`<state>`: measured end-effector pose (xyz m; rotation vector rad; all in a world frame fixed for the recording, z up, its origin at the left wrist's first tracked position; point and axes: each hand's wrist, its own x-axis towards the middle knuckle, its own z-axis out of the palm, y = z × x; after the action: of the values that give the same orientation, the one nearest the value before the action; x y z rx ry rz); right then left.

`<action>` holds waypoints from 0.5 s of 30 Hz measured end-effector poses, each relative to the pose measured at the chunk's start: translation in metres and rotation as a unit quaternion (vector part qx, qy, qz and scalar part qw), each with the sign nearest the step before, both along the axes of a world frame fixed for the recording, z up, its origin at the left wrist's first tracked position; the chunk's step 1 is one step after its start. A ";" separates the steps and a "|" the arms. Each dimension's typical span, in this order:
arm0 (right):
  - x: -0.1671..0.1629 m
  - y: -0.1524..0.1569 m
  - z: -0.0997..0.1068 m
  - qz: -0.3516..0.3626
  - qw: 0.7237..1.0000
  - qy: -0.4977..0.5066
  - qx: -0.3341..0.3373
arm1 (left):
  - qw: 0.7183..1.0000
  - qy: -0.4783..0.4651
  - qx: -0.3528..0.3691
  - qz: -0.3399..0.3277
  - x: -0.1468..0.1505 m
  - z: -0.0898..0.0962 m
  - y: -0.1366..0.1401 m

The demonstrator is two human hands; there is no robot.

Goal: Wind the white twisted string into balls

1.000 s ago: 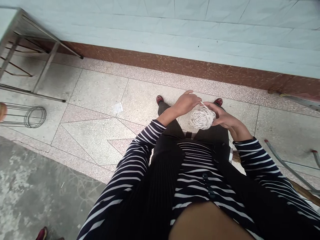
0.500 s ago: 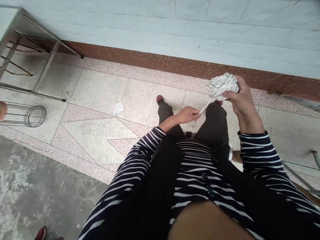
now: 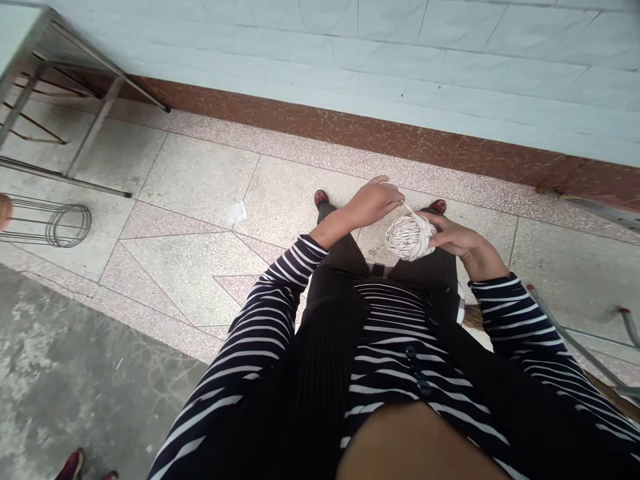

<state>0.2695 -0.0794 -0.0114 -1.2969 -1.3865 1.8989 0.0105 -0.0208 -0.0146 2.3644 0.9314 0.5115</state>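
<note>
A ball of whitish cord (image 3: pixel 407 238) hangs above my lap, gripped from its right side by my right hand (image 3: pixel 457 241). The thumb and fingers curl round the ball's right end. Just up and left of it, my left hand (image 3: pixel 377 202) pinches a short strand (image 3: pixel 411 211) of the same cord. That strand runs from the left fingertips down to the top of the ball. Part of the ball is hidden behind the right fingers.
A metal-legged table (image 3: pixel 97 123) stands at the far left, with a wire frame (image 3: pixel 67 225) on the floor below it. A white scrap (image 3: pixel 237 213) lies on the tiles. Metal legs (image 3: pixel 575 333) are at the right. Another person's shoe (image 3: pixel 71 465) shows bottom left.
My right hand has brought the ball down and left, turning it. The left hand has risen from below the ball to its upper left, keeping hold of the strand.
</note>
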 end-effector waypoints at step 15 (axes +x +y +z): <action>0.008 0.040 0.011 -0.282 0.900 -0.198 0.266 | 0.974 0.002 -0.228 -0.009 0.019 -0.015 -0.042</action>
<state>0.2776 -0.0391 -0.0009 -1.6059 -1.3709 0.8251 0.0294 -0.0633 -0.0299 1.9547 0.9148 0.2506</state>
